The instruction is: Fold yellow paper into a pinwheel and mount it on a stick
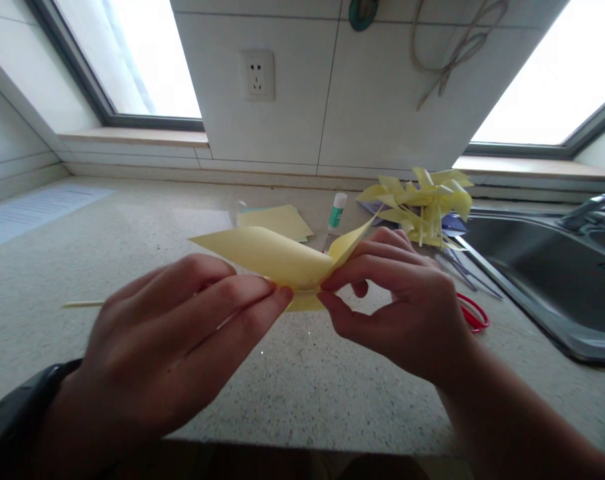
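I hold a folded pale yellow paper piece (277, 259) above the speckled countertop (292, 380), its curled flaps pointing left and up to the right. My left hand (182, 327) pinches its centre from the left with fingertips pressed together. My right hand (402, 300) pinches it from the right, thumb under and fingers over. A thin pale stick (82, 304) juts out to the left from behind my left hand.
A pile of finished yellow paper pinwheels (425, 203) lies at the back right on purple sheets. Yellow paper sheets (280, 220) and a glue stick (337, 212) lie behind my hands. Red-handled scissors (475, 313) show by my right hand. A steel sink (547, 280) is at right.
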`<state>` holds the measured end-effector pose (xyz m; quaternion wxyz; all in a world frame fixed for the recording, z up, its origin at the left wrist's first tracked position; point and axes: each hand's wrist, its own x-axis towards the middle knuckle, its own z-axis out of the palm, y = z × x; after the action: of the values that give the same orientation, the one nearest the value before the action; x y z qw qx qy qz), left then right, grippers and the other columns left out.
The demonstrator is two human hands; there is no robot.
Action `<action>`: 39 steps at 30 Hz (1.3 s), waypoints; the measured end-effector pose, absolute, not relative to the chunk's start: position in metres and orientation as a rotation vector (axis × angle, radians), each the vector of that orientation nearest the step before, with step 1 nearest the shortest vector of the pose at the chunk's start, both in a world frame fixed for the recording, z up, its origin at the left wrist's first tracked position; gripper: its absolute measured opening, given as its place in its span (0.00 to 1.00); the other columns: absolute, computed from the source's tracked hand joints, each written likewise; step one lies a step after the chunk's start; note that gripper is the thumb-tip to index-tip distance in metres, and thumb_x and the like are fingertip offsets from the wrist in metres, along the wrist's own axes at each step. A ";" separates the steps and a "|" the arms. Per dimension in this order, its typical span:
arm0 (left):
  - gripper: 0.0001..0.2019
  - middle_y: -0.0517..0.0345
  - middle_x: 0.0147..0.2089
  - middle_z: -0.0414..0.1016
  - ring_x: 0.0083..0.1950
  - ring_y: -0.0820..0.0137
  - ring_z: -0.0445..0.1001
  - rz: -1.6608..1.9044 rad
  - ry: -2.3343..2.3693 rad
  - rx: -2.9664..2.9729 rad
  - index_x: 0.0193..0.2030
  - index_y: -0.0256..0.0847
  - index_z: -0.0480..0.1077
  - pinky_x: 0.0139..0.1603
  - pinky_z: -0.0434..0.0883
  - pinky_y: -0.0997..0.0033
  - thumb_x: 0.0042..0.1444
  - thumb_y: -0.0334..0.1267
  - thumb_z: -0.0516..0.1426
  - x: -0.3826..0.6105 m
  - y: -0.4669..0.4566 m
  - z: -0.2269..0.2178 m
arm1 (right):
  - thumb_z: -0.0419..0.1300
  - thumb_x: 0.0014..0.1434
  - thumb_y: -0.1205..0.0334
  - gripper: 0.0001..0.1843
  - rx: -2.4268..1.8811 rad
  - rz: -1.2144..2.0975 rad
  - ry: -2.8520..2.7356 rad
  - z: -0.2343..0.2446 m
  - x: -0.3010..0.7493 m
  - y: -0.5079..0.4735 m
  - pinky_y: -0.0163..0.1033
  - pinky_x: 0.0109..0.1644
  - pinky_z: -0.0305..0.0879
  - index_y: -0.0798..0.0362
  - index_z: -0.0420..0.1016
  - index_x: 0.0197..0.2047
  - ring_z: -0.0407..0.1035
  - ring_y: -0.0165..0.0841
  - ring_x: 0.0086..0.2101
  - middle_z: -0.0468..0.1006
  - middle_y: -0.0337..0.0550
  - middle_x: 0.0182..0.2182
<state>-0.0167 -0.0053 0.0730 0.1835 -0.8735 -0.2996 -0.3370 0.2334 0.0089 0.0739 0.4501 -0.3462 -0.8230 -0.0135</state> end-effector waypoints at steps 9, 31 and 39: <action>0.14 0.74 0.52 0.78 0.46 0.71 0.76 -0.927 -0.869 -2.500 0.57 0.53 0.74 0.52 0.77 0.64 0.69 0.36 0.54 -0.021 -0.004 0.071 | 0.70 0.51 0.71 0.07 -0.838 0.047 -2.058 0.073 0.237 0.012 0.44 0.39 0.65 0.51 0.78 0.31 0.67 0.31 0.30 0.78 0.35 0.27; 0.14 0.57 0.51 0.80 0.47 0.63 0.77 -0.837 -0.847 -2.558 0.58 0.45 0.74 0.47 0.76 0.59 0.67 0.33 0.58 -0.027 0.009 0.063 | 0.68 0.57 0.66 0.04 -0.773 -0.368 -2.125 0.069 0.239 0.018 0.47 0.39 0.64 0.52 0.79 0.37 0.67 0.35 0.32 0.79 0.40 0.31; 0.12 0.57 0.50 0.79 0.48 0.67 0.75 -0.876 -0.894 -2.625 0.56 0.44 0.74 0.51 0.73 0.63 0.68 0.36 0.58 -0.024 0.012 0.067 | 0.68 0.54 0.51 0.21 -0.701 -0.342 -2.142 0.074 0.247 0.013 0.51 0.42 0.67 0.56 0.78 0.46 0.71 0.40 0.36 0.78 0.48 0.37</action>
<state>-0.0237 0.0125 0.0672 0.1164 -0.8965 -0.3053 -0.2991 0.2471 0.0130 0.0741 0.4178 -0.2794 -0.8537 -0.1365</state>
